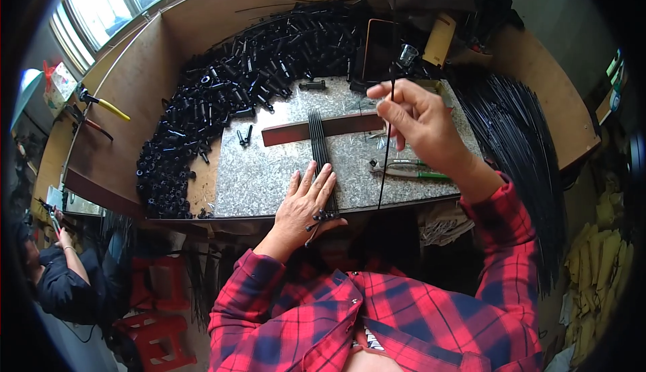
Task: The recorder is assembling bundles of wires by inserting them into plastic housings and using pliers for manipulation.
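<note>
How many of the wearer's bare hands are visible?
2: the bare left hand lies over bundled thin black rods; the bare right hand, raised, holds one long black rod.

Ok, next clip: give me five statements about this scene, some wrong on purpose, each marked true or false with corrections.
1. The left grip is on the bundle of black rods. True.
2. The right grip holds a yellow strip. False: it holds a thin black rod.
3. The bundle crosses the dark red bar. True.
4. The green-handled tool lies left of the bundle. False: it lies to the right.
5. The yellow-handled tool is left of the pile of black parts. True.
</note>
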